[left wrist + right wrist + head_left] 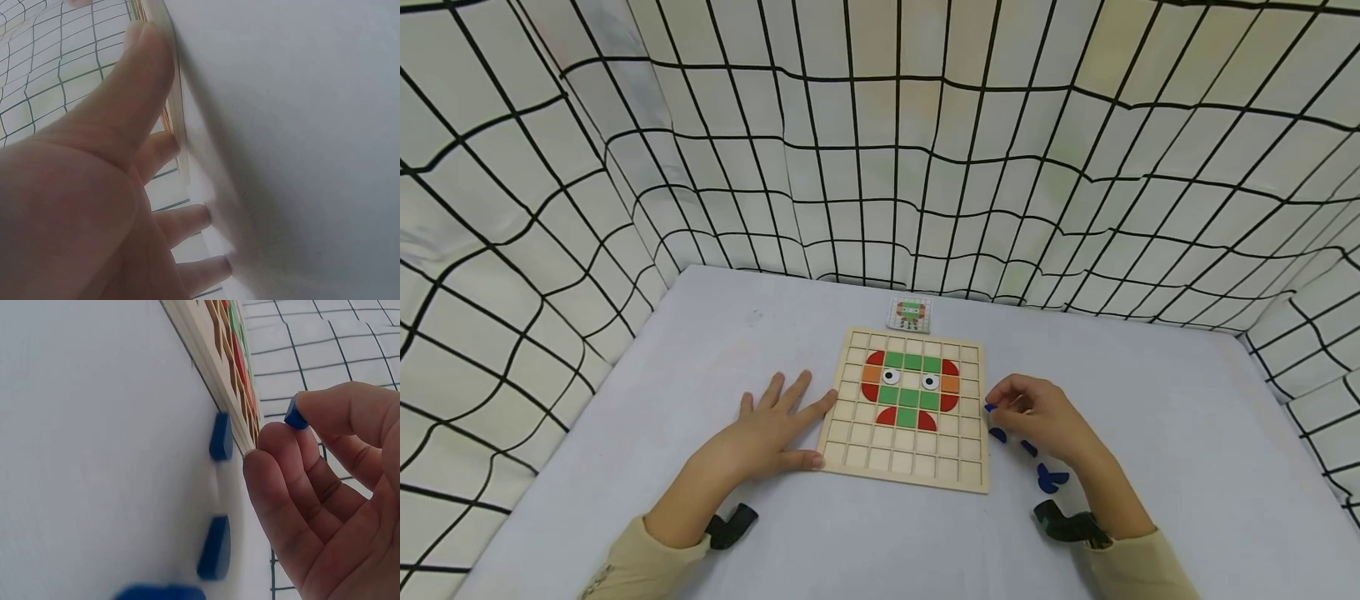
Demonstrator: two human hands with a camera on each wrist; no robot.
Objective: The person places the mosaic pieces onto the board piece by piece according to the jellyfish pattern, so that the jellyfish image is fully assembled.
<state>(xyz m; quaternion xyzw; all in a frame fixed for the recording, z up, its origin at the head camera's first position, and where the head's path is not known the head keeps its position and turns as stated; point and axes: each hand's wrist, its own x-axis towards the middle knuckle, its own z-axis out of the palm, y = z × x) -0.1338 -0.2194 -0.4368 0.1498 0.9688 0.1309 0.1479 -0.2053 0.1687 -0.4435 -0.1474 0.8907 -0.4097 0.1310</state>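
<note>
A square wooden grid board (902, 458) lies on the table with green, red and orange pieces and two eye pieces set in its cells. With fingers spread, my left hand (767, 433) rests at the board's left side; its thumb (147, 69) touches the edge. Beside the right edge, my right hand (1037, 412) pinches a small blue piece (296, 414) between thumb and fingers, just above the table. More blue pieces lie close by: a half-round one (997, 434), another (1029, 448) and a small cluster (1051, 478).
Behind the board lies a small pattern card (910, 314) with a similar coloured figure. A white cloth covers the table (1172, 417). Black netting (865, 200) over white sheeting stands along the back and both sides.
</note>
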